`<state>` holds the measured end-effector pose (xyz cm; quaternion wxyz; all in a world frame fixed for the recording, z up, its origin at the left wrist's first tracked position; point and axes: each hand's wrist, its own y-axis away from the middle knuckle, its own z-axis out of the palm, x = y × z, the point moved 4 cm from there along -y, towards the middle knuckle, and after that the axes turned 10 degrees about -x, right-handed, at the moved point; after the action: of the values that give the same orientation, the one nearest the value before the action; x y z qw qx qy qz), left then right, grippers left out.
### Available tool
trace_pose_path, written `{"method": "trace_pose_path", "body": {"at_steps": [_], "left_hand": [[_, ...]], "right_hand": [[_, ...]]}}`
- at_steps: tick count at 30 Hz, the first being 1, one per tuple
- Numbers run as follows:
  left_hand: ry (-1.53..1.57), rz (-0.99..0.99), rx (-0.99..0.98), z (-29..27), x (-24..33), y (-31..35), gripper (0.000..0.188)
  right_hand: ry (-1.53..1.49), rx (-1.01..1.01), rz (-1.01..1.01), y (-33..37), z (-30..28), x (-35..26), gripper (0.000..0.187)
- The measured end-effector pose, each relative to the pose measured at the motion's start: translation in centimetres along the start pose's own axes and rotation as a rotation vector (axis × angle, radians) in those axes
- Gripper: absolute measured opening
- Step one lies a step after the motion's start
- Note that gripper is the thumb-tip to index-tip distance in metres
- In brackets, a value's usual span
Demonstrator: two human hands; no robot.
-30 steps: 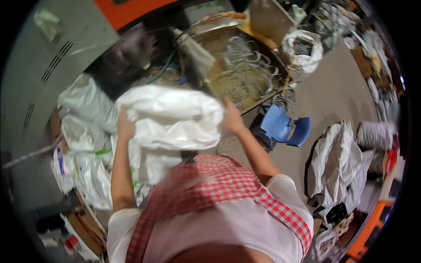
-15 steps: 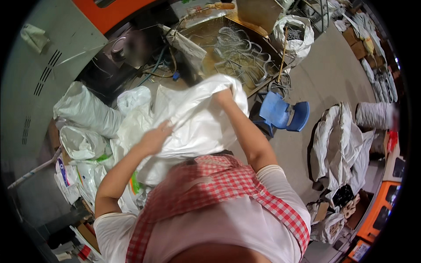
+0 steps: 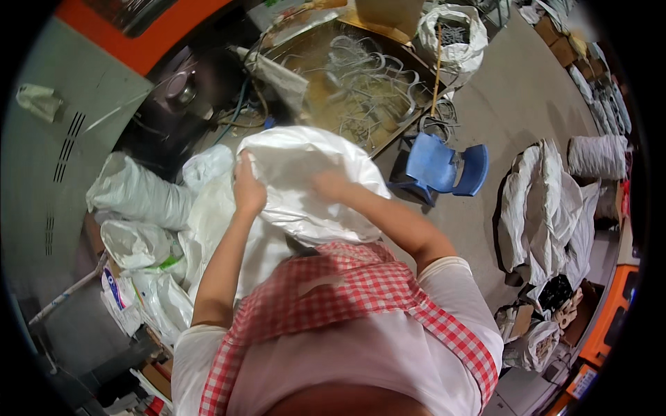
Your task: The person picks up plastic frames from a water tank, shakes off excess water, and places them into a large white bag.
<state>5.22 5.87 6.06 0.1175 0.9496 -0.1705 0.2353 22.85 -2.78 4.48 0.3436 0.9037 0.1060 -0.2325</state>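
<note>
A bag (image 3: 291, 166) hangs before a trough (image 3: 312, 100) holding strips (image 3: 381, 73). A chair (image 3: 431, 163) stands on the floor (image 3: 517, 104) by the trough's right edge, between sacks (image 3: 142, 191) at left and a sack pile (image 3: 540, 215) at right.

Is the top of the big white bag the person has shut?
No, the big white bag gapes open at its mouth, with the left hand at its rim.

One of the hands (image 3: 331, 186) — the right — is blurred; the orange panel (image 3: 142, 52) is cropped above.
</note>
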Motion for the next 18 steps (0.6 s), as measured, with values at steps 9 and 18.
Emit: {"method": "trace_pose_path", "body": {"at_steps": [9,18], "left_hand": [[-0.171,-0.076,-0.085,4.0,1.7,-6.5,0.074],[0.023,0.120,-0.024,9.6,-8.0,-16.5,0.071]], "right_hand": [[-0.660,0.597,0.212,10.0,7.7,18.4,0.030],[-0.578,0.239,0.431,13.6,17.0,31.7,0.037]]}}
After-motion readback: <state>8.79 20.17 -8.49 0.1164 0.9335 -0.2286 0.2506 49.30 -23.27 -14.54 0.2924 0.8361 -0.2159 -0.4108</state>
